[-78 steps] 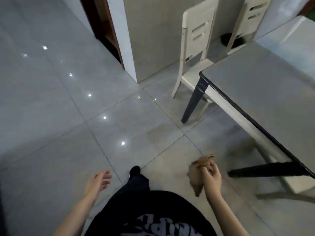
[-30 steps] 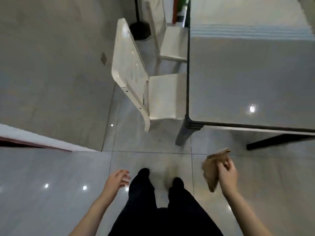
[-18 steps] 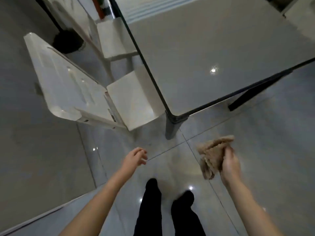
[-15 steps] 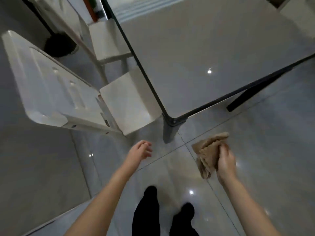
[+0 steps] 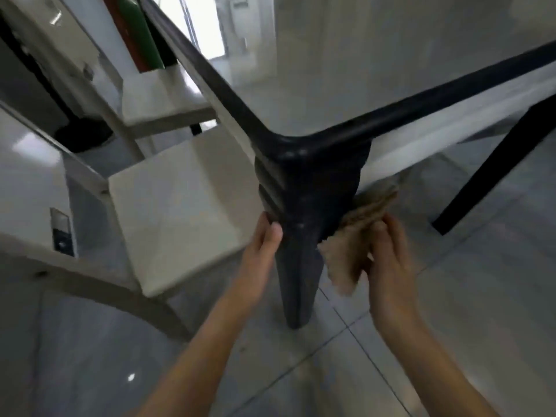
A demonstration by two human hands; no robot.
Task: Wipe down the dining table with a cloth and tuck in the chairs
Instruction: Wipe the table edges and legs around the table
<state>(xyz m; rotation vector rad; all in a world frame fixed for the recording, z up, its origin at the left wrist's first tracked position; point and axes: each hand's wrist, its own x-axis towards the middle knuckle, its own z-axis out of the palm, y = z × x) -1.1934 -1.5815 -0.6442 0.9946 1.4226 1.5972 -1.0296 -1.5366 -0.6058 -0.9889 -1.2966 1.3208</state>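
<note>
A corner of the dining table (image 5: pixel 376 70) is seen from low down, with its dark corner leg (image 5: pixel 301 236) between the two hands. Several risks are judged from this pose. The tabletop could be left unwiped if the cloth (image 5: pixel 352 239) is spent on the leg alone; the head is held close under the dark table edge (image 5: pixel 301 152), so a knock on rising is possible; and the loose lower fold of the cloth, which hangs free, could be dragged across the tiled floor (image 5: pixel 421 341) and dirtied. The near chair (image 5: pixel 168 206) is seen with its seat just beside the leg and not fully under the table, so tucking is judged not yet done.

The left hand (image 5: pixel 261 251) is half closed on the left face of the leg, thumb on the front, fingers hidden behind it. The crumpled cloth is gripped in the right hand (image 5: pixel 388 254), fingers curled, and is pressed against the right face of the leg just below the apron.
</note>
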